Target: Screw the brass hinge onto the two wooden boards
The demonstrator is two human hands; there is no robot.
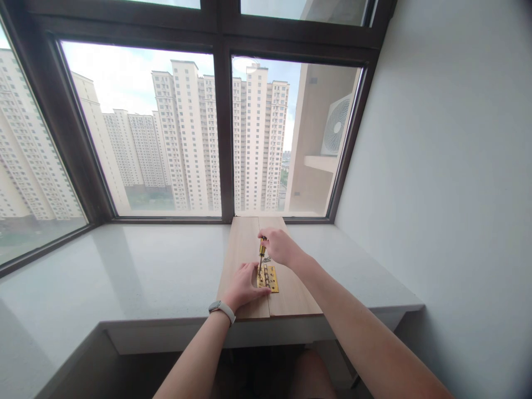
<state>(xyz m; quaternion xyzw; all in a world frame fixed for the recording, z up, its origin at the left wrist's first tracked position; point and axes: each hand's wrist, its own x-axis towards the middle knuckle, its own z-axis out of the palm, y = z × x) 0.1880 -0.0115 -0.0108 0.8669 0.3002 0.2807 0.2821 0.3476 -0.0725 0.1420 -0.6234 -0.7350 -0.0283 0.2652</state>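
Two wooden boards (pixel 249 238) lie side by side on a white sill, and a brass hinge (pixel 269 278) sits across their seam. My right hand (pixel 279 246) is closed around the yellow and black handle of a screwdriver (pixel 262 250), which stands upright with its tip on the hinge. My left hand (pixel 245 285) rests on the left board beside the hinge, fingers against its left leaf. A watch is on my left wrist. A few small screws (pixel 266 259) lie on the board just behind the hinge.
The white sill (pixel 137 271) spreads wide to the left and ends at a front edge near me. A dark-framed window (pixel 220 138) rises just behind the boards. A white wall (pixel 449 183) closes the right side.
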